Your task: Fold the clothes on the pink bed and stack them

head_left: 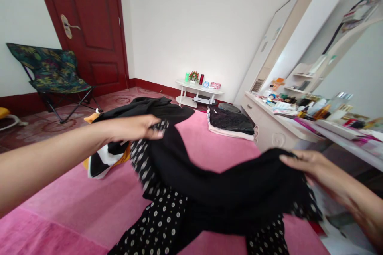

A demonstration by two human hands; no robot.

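Black, white-dotted fabric garment (pixel 209 191), being held up over the pink bed (pixel 74 203).
Left hand (pixel 134 127) is pinching its upper edge; right hand (pixel 311 165) is gripping the opposite edge; folded dark clothes (pixel 230 121) are lying behind.

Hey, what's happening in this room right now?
A person is holding up a black polka-dot garment over a pink bed. The left hand grips one end and the right hand grips the other, so the cloth hangs stretched between them. More dark clothes lie in a heap behind it, and a folded stack sits farther back near a cluttered dressing table.
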